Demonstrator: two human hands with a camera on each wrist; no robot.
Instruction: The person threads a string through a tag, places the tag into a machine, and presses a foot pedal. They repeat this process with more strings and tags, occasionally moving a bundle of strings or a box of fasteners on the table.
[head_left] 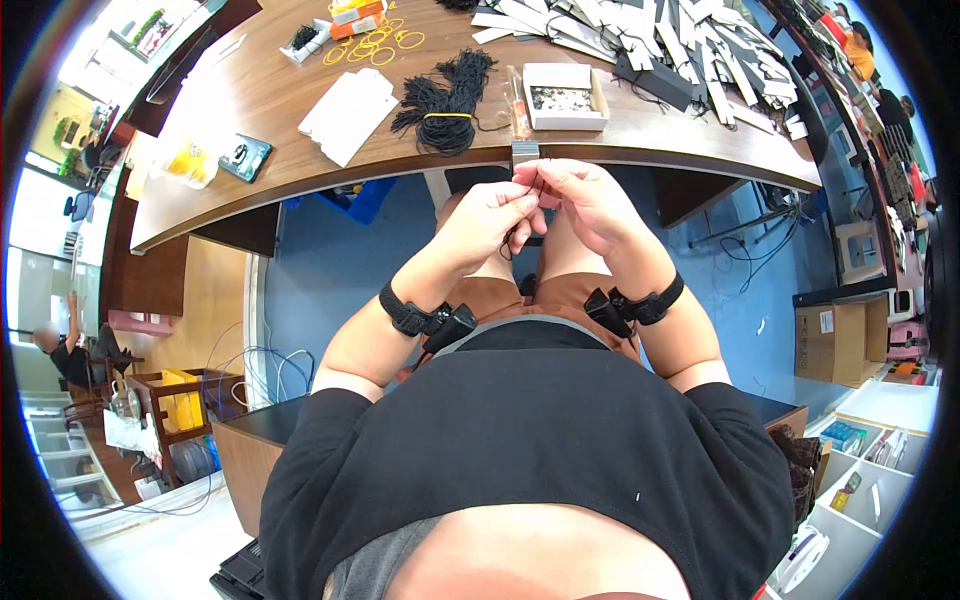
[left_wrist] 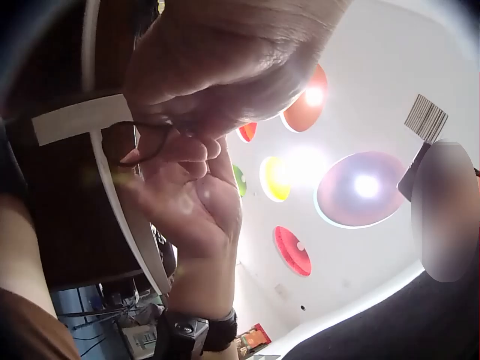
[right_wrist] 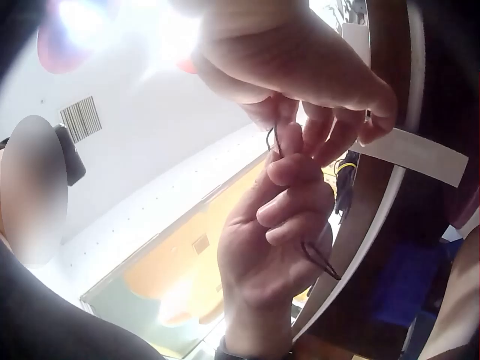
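Note:
A thin black cord (right_wrist: 321, 261) runs through my left hand (head_left: 487, 222), whose thumb and fingers pinch it. A small loop of it stands up between the fingertips, and a tail hangs below the palm. My right hand (head_left: 592, 205) meets the left at the fingertips and pinches the cord at the loop. Both hands are raised above the lap, just before the table edge. A pale flat strip (right_wrist: 424, 156) juts over that edge close by the fingers; in the left wrist view the cord overlaps its end. Fingers partly hide the pinched cord.
On the table (head_left: 270, 110) lie a black cord bundle (head_left: 445, 105), a white box of small parts (head_left: 562, 98), a white card (head_left: 348, 115), yellow bands (head_left: 375, 45) and a phone (head_left: 245, 158). Many black and white strips (head_left: 690, 50) are heaped at the back right.

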